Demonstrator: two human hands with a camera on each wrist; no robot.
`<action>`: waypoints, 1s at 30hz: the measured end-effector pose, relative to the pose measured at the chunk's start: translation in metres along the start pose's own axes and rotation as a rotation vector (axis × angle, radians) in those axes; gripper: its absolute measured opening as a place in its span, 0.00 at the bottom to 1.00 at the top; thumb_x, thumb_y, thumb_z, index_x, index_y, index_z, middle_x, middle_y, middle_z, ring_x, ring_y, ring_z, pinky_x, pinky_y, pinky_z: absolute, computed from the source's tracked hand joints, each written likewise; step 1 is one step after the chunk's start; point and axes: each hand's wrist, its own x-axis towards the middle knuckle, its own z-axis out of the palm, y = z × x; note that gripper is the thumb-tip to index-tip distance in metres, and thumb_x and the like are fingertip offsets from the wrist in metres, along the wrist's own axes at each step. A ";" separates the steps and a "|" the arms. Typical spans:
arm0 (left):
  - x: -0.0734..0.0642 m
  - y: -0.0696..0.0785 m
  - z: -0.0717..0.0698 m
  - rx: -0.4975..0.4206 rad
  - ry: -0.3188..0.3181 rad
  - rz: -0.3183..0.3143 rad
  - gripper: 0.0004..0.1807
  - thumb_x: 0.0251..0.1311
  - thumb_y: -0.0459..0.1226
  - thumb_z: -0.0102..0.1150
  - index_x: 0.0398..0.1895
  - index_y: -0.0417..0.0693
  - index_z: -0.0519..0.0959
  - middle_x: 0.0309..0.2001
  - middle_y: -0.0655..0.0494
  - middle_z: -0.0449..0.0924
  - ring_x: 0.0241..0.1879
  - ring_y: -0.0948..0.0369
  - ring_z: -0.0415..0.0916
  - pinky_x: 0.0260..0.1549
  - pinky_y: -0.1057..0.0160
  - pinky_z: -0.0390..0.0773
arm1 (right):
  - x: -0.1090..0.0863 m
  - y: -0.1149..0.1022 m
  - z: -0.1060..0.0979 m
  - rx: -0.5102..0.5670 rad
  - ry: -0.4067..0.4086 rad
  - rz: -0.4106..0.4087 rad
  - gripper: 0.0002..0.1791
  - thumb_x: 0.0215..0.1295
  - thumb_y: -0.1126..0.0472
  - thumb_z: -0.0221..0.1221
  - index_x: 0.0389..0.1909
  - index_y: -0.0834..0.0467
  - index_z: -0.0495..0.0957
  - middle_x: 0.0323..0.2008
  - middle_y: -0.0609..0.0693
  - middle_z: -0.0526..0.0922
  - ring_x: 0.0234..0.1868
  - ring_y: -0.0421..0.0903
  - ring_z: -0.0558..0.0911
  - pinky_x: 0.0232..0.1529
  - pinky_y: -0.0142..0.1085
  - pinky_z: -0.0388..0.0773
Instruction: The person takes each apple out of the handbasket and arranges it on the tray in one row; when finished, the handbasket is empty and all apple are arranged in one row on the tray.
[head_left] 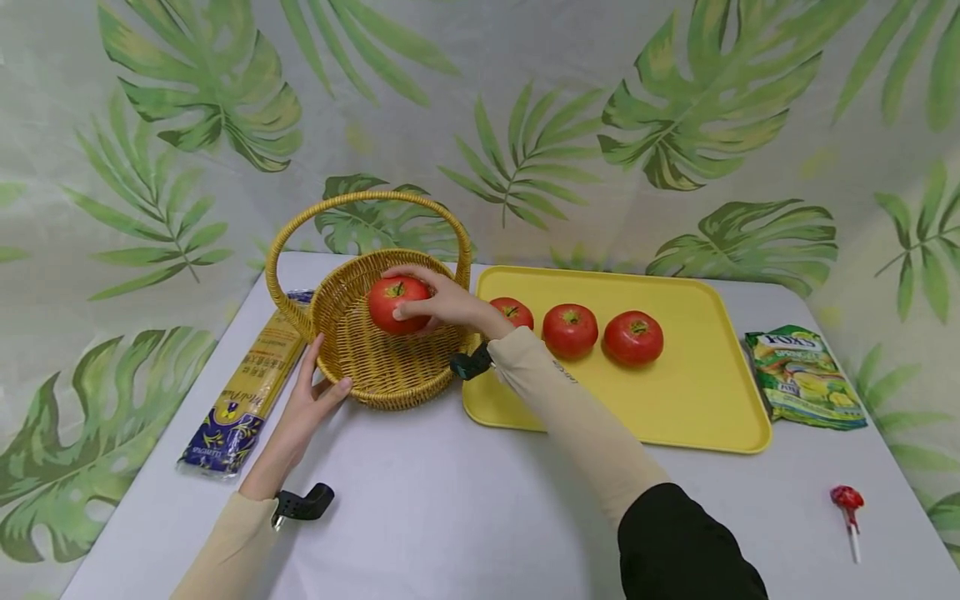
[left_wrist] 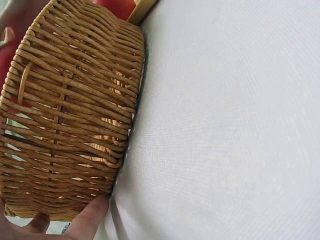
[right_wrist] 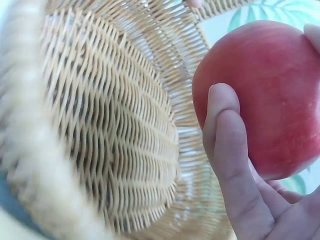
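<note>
My right hand holds a red apple over the wicker basket, fingers and thumb spread around the fruit. In the right wrist view, the same apple is beside the woven inside of the basket. My left hand rests against the basket's front left side, fingers extended along the wall. From the left wrist, a fingertip touches near the bottom of the weave. Three more apples stand in a row on a yellow tray, the leftmost partly behind my right wrist.
The basket's tall handle arches over it. A long pasta packet lies left of the basket, partly behind it. Right of the tray are a green candy bag and a red lollipop. A leaf-patterned cloth hangs behind the table.
</note>
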 end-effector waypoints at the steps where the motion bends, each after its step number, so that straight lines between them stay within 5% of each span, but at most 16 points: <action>1: 0.000 0.000 0.000 0.000 -0.001 0.003 0.46 0.69 0.34 0.51 0.76 0.66 0.32 0.75 0.49 0.22 0.68 0.32 0.39 0.64 0.39 0.52 | -0.003 -0.001 -0.003 -0.012 -0.004 -0.004 0.31 0.62 0.61 0.63 0.66 0.46 0.66 0.63 0.51 0.63 0.56 0.55 0.71 0.41 0.52 0.81; 9: 0.001 -0.003 0.001 -0.005 -0.006 0.004 0.46 0.69 0.35 0.51 0.76 0.66 0.32 0.75 0.48 0.21 0.68 0.32 0.39 0.64 0.39 0.52 | -0.040 -0.004 -0.029 -0.095 -0.041 0.002 0.32 0.61 0.58 0.64 0.66 0.42 0.65 0.62 0.52 0.63 0.51 0.56 0.76 0.40 0.53 0.80; 13: 0.001 -0.004 0.001 -0.004 -0.004 0.005 0.46 0.69 0.35 0.52 0.76 0.67 0.32 0.75 0.49 0.21 0.68 0.33 0.40 0.64 0.40 0.52 | -0.060 -0.001 -0.045 -0.098 -0.032 0.011 0.32 0.62 0.58 0.64 0.66 0.42 0.65 0.65 0.51 0.60 0.43 0.64 0.80 0.38 0.54 0.81; 21: -0.001 -0.002 0.000 0.002 0.005 0.000 0.46 0.69 0.35 0.51 0.76 0.69 0.32 0.75 0.51 0.21 0.68 0.32 0.40 0.64 0.39 0.52 | -0.099 0.009 -0.078 -0.151 0.051 0.057 0.32 0.62 0.55 0.63 0.67 0.40 0.65 0.61 0.52 0.67 0.33 0.60 0.81 0.40 0.54 0.80; 30: 0.001 -0.006 0.000 -0.004 -0.007 0.008 0.46 0.69 0.36 0.52 0.76 0.68 0.32 0.75 0.48 0.21 0.68 0.32 0.40 0.64 0.39 0.51 | -0.146 0.017 -0.116 -0.154 0.160 0.121 0.34 0.63 0.52 0.63 0.69 0.42 0.61 0.62 0.55 0.65 0.37 0.68 0.80 0.41 0.49 0.80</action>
